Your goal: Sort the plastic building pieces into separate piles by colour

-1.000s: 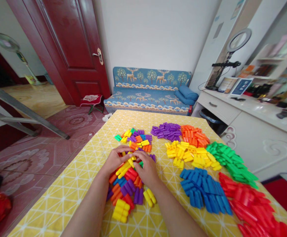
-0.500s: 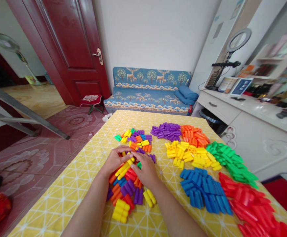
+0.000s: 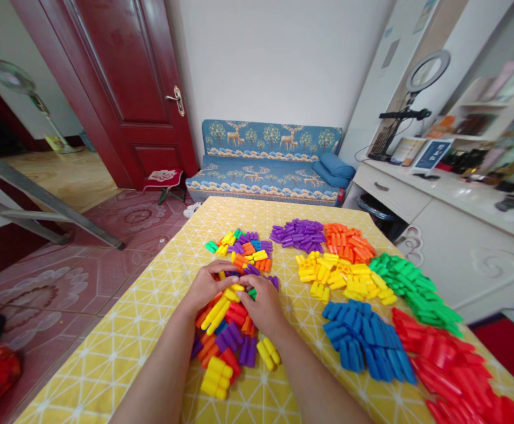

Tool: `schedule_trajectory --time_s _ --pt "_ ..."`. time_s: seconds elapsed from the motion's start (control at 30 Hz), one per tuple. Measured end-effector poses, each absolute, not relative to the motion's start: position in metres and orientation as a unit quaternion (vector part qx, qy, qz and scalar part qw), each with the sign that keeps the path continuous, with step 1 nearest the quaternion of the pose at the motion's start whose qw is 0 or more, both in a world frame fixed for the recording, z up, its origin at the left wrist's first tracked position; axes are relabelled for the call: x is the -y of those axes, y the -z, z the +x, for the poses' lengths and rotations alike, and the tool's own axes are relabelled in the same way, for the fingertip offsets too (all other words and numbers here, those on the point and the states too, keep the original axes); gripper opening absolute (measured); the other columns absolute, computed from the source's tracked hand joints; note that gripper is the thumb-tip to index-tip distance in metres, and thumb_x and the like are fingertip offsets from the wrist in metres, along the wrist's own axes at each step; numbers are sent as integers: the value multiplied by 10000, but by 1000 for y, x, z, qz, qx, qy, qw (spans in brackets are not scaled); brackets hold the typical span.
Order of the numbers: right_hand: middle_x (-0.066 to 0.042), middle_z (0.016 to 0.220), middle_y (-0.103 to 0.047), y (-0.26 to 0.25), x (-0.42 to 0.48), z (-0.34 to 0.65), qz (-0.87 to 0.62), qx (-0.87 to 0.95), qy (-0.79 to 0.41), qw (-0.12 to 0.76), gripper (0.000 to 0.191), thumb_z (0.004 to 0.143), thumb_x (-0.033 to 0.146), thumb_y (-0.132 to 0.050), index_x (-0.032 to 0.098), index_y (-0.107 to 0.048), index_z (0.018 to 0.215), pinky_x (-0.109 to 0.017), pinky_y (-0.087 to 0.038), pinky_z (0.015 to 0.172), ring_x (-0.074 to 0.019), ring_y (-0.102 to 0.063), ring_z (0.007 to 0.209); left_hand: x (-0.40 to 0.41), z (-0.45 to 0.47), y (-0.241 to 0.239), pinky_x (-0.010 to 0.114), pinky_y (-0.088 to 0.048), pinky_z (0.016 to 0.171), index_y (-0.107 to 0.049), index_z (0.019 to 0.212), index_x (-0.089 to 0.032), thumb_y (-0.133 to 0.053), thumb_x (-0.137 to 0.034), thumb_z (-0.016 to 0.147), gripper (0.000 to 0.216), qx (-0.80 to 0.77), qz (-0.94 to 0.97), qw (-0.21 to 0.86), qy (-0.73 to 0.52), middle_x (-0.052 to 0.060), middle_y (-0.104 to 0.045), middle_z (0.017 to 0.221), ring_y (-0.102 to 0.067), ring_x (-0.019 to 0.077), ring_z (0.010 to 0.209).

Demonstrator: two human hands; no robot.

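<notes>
So what's new over the last second: the long yellow plastic piece of joined round-ended tubes has tipped so its near end sits lower and closer to the wearer, hiding more of the blue plastic piece underneath. The wrists have barely budged, so I'd call it a fingertip adjustment, with the piece being worked in place rather than set aside. Both hands are curled in with fingertips nearly meeting. The left hand has its thumb over the far end of the yellow piece, and the right hand closes on that same end from the other side; can't tell which fingers carry the grip, since some are hidden. So the piece lies between the hands, slanting toward the wearer, just above a jumbled multicoloured pile of plastic tube pieces. A small chunky yellow plastic block of tubes is nearer the wearer, between the forearms. The single-colour heaps are off past the right hand, with the blue plastic heap nearest its forearm.
</notes>
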State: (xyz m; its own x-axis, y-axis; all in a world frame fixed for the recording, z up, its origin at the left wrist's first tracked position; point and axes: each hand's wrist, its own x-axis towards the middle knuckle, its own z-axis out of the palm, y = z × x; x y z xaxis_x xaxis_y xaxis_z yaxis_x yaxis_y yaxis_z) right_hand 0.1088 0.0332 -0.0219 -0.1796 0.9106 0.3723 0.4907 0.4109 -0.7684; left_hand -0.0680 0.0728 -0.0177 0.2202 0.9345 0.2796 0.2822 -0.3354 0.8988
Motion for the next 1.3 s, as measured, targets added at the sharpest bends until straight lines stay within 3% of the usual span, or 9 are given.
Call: schedule_trajectory --time_s 0.4,0.63,0.87,1.03,1.3 --pt "-17 872 -690 9 -36 118 -518 668 -225 484 157 790 191 -549 208 -661 899 -265 -468 759 -159 -620 811 -74 -67 20 339 -485 882 -742 847 -194 -719 -346 738 189 -436 691 358 -452 80 -704 939 -641 202 902" --pt "-34 814 -672 -15 -50 156 -574 550 -224 563 199 805 317 -532 178 -631 908 -242 -466 579 -147 -599 642 -73 -66 16 344 -489 869 -744 818 -193 -714 -358 733 188 -442 691 353 -451 76 -719 904 -650 209 881" --pt "-46 895 -694 -42 -52 233 -713 557 1 427 248 800 282 -506 211 -683 959 -281 -419 636 -166 -598 656 -74 -67 17 354 -481 879 -748 847 -186 -702 -351 748 197 -444 695 350 -445 83 -720 931 -651 214 895" --pt "-54 921 -694 -35 -52 251 -791 520 17 322 251 805 248 -514 248 -690 983 -280 -367 580 -204 -616 742 -74 -67 18 352 -481 879 -746 843 -180 -705 -359 743 209 -445 691 355 -445 89 -721 937 -651 217 900" --pt "-108 1031 -634 -28 -53 255 -816 512 22 269 303 812 281 -529 222 -658 1080 -305 -420 608 -223 -635 795 -74 -68 20 336 -482 880 -743 839 -193 -697 -353 752 188 -447 697 345 -442 79 -719 932 -647 211 898"
